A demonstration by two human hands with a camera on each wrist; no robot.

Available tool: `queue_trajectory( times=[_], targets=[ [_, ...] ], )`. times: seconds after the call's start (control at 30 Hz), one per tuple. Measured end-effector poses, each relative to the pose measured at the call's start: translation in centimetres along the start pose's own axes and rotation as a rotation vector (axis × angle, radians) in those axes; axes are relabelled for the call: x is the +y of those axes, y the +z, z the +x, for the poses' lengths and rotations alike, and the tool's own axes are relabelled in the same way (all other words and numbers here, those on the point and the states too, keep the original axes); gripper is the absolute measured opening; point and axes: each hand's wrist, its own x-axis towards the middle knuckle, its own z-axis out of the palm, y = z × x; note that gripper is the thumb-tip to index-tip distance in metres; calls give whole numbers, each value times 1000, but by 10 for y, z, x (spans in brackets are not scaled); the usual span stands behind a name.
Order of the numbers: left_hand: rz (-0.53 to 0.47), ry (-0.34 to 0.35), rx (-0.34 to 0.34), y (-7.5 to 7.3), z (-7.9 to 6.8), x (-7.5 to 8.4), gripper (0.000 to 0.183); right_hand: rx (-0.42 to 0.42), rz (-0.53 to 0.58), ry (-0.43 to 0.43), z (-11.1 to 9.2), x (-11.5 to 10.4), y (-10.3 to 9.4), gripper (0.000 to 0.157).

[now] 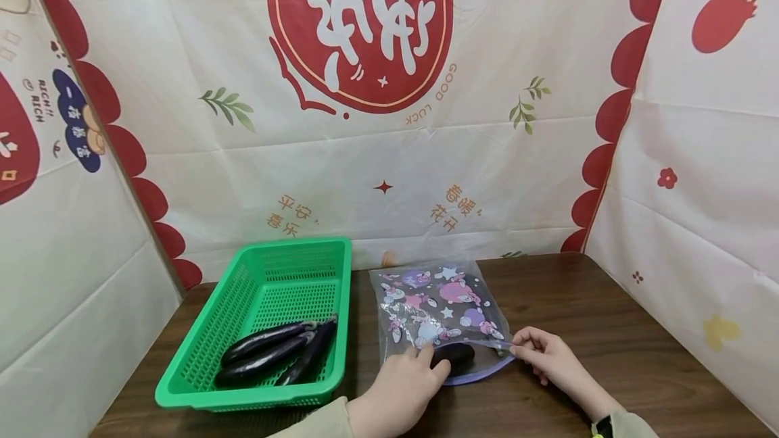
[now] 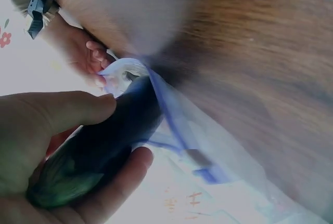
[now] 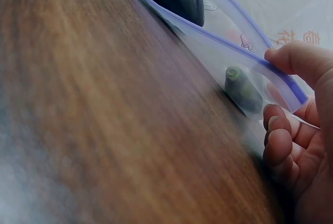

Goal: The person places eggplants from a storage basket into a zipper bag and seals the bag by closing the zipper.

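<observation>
My left hand (image 1: 402,387) grips a dark purple eggplant (image 2: 122,125) between thumb and fingers, its far end inside the mouth of a clear zip bag (image 1: 426,320). The bag lies flat on the table, printed with pink and purple shapes, and has a purple zip edge (image 3: 234,44). At the mouth's right corner, my right hand (image 1: 550,357) pinches this edge between thumb and fingers, and the mouth gapes. Behind the clear plastic, the right wrist view shows the green stem end of another eggplant (image 3: 243,93); the printed front hides much of the bag's inside.
Left of the bag stands a green plastic basket (image 1: 255,397) with three eggplants (image 1: 264,343) in it. Both are on a dark wooden table (image 1: 548,296). A printed cloth (image 1: 365,161) walls the back and both sides.
</observation>
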Motion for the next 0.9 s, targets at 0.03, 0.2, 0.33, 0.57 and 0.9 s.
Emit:
queue_trajectory(
  times=[0.03, 0.2, 0.33, 0.57, 0.9],
  targets=[
    [17, 18, -4, -1, 0, 2, 23, 0, -1, -1, 0, 1, 0, 30],
    [8, 132, -116, -10, 0, 10, 40, 0, -3, -15, -1, 4, 0, 28],
    [-14, 226, -189, -15, 2, 16, 38, 4, 2, -24, -1, 4, 0, 27],
    [108, 245, -61, -14, 3, 21, 33, 13, 2, -18, -2, 2, 3, 26],
    [193, 213, 122, 0, 8, 32, 32, 17, 0, -44, -4, 6, 3, 26]
  ],
)
